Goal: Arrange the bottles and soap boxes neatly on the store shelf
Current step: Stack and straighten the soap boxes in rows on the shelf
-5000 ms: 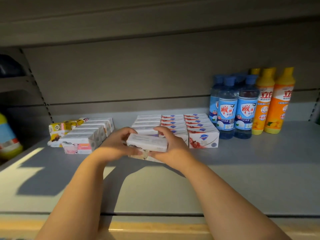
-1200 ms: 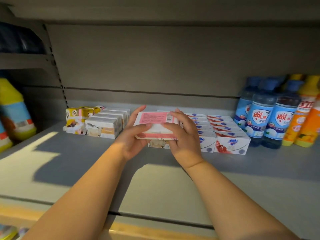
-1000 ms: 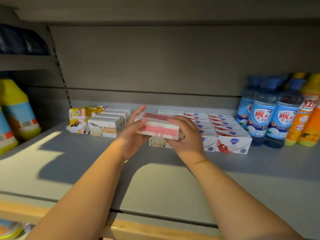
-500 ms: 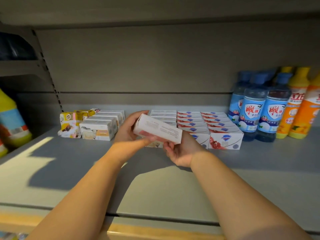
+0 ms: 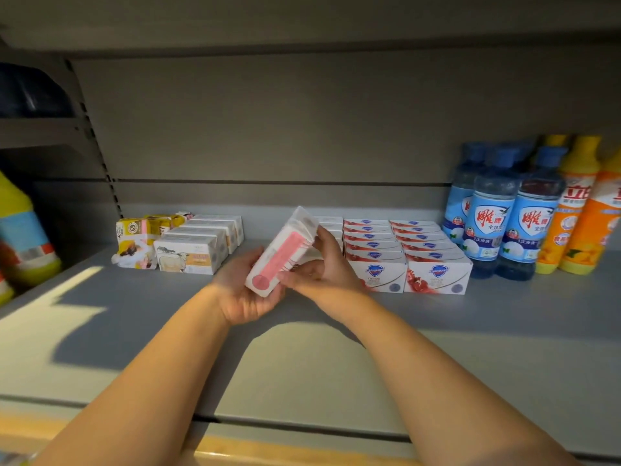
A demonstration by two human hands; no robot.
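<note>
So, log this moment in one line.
soap box: tilted, above shelf | left hand: grips it | right hand: grips it | placed: not yet

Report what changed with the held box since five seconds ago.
The pink-and-white soap box, earlier held flat and low, has been lifted and turned; it now tilts steeply, pink face out, left hand under its lower end, right hand at its upper part. Both hands kept hold. The rows of soap boxes and the bottles on the shelf stayed put.
</note>
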